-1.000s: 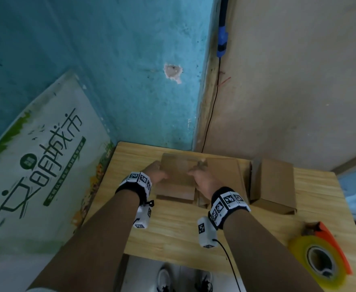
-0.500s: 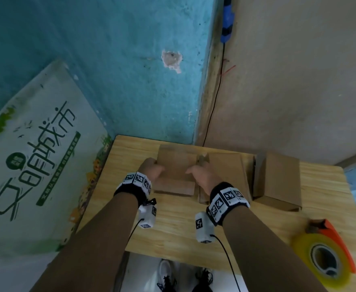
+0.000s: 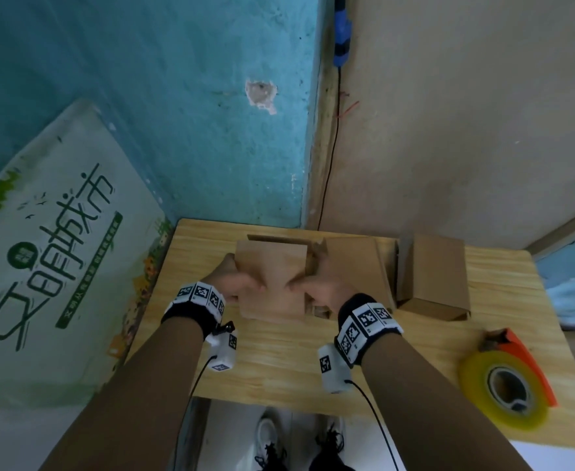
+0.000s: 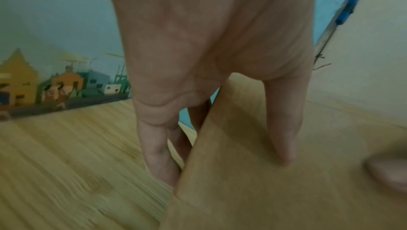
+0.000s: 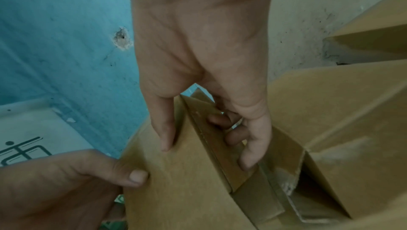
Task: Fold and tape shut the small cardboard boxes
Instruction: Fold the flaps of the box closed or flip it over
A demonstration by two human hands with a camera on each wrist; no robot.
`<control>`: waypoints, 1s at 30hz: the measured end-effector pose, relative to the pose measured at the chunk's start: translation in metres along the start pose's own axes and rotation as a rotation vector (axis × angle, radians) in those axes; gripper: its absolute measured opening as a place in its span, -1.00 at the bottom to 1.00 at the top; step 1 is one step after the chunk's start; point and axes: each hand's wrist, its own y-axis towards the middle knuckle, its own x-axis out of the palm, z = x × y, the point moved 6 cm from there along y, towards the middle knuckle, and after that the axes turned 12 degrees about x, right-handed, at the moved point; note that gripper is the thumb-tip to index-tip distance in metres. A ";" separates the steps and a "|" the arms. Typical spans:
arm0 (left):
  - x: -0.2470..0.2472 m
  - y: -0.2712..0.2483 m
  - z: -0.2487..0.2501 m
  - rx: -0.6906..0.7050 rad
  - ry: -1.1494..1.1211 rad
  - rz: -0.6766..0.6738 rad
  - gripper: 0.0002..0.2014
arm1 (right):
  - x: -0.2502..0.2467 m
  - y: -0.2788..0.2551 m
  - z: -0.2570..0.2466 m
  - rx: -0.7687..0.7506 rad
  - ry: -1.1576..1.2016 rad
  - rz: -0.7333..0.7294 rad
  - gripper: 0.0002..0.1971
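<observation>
Both hands hold a small brown cardboard box above the wooden table. My left hand grips its left edge, thumb on the top face and fingers underneath. In the left wrist view the left hand pinches the box the same way. My right hand grips the right side. In the right wrist view the right hand has its thumb on top of the box and its fingers curled against the side flap. The box's underside is hidden.
A second cardboard box lies just right of the held one, and a third box stands further right. A yellow tape roll in an orange dispenser sits at the table's right front. A printed board leans on the left.
The box has come up off the table and toward me. Both thumbs have moved onto its top face.
</observation>
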 end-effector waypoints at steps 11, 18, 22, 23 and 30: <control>-0.004 -0.035 -0.015 0.047 0.110 -0.181 -0.06 | 0.007 -0.037 0.030 -0.032 -0.241 0.040 0.22; 0.016 -0.060 -0.017 0.083 0.201 -0.293 0.10 | 0.002 -0.058 0.056 -0.092 -0.320 -0.015 0.17; 0.037 -0.073 -0.015 0.130 0.157 -0.302 -0.15 | -0.011 -0.068 0.069 -0.162 -0.308 -0.026 0.17; 0.045 -0.076 -0.015 0.131 0.136 -0.308 -0.19 | -0.018 -0.071 0.074 -0.169 -0.306 -0.025 0.13; 0.126 -0.094 -0.017 0.162 0.119 -0.383 -0.21 | -0.077 -0.092 0.138 -0.201 -0.259 -0.003 0.02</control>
